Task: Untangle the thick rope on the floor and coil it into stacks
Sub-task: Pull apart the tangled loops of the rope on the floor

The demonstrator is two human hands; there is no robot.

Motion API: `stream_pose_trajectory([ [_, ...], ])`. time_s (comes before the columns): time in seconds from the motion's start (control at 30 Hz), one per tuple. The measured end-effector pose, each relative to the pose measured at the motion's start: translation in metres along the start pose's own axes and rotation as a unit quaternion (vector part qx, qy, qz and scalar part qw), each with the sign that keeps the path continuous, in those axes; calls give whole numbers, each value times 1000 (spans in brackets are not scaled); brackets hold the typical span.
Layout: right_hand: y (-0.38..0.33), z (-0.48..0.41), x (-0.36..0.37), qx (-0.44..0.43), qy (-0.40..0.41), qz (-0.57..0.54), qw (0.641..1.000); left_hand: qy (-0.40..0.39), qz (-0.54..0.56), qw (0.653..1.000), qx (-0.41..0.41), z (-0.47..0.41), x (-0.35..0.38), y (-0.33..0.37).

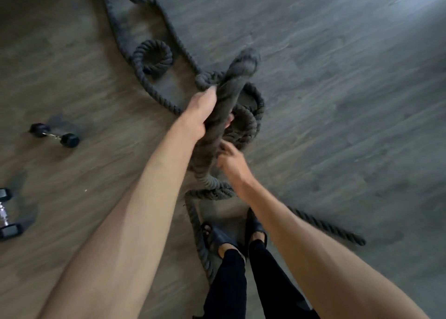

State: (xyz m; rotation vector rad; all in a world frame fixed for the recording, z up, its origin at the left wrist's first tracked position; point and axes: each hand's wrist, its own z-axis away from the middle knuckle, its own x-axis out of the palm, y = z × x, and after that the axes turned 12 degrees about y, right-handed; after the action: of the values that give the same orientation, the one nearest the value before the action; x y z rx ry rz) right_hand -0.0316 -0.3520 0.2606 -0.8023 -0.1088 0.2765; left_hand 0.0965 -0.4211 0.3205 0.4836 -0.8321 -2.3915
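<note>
A thick dark grey twisted rope (pixel 154 60) snakes over the floor from the top of the view down to a tangled pile (pixel 248 123) in the middle. My left hand (pixel 201 113) grips a raised, blurred bend of the rope (pixel 235 82) above the pile. Just below, my right hand (pixel 229 161) has its fingers curled on a lower strand of the same rope. More rope runs down past my feet (pixel 198 227), and another stretch lies to the right (pixel 337 229).
A small black dumbbell (pixel 55 135) lies on the wooden floor (pixel 337 101) at the left. A second dumbbell (pixel 7 212) sits at the left edge. My feet in black sandals (pixel 217 236) stand at the bottom centre beside the rope.
</note>
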Motion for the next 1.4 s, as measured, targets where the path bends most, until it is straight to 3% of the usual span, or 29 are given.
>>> stream_pose_trajectory([
  [0.1, 25, 5, 6, -43, -42, 71, 996, -17, 29, 999, -15, 12, 35, 21],
  [0.23, 5, 5, -19, -70, 47, 37, 996, -28, 42, 999, 5, 15, 53, 18],
  [0.4, -47, -7, -65, 38, 168, -172, 970, -21, -147, 977, 150, 1, 51, -37],
  [0.53, -65, -13, -99, 90, 204, -315, 923, 9, -244, 958, 149, -5, 29, -69],
  [0.67, -56, -12, -112, 109, 225, -353, 901, -58, -381, 913, 133, 2, 35, -54],
  [0.73, -57, -10, -114, 97, 233, -364, 897, -74, -352, 927, 109, 6, 43, -47],
  [0.8, -54, -5, -107, 67, 221, -322, 918, -52, -299, 947, 101, 14, 57, -34],
  [0.9, -24, 16, -78, 12, 136, -132, 982, -51, -174, 983, 38, 21, 93, -1],
  [0.97, -3, 29, -62, -25, 81, -9, 996, -84, -76, 994, -3, 30, 115, 22],
  [1.13, -2, 12, -71, -56, 198, 34, 978, -82, 16, 996, -16, 29, 132, 22],
  [1.2, -14, 4, -82, -48, 270, -8, 962, -61, -54, 996, 29, 21, 126, 7],
  [1.27, -38, -4, -103, -18, 311, -130, 941, -67, -141, 984, 82, 15, 116, -25],
  [1.4, -103, -35, -162, 48, 353, -400, 844, -91, -301, 947, 69, -8, 91, -125],
])
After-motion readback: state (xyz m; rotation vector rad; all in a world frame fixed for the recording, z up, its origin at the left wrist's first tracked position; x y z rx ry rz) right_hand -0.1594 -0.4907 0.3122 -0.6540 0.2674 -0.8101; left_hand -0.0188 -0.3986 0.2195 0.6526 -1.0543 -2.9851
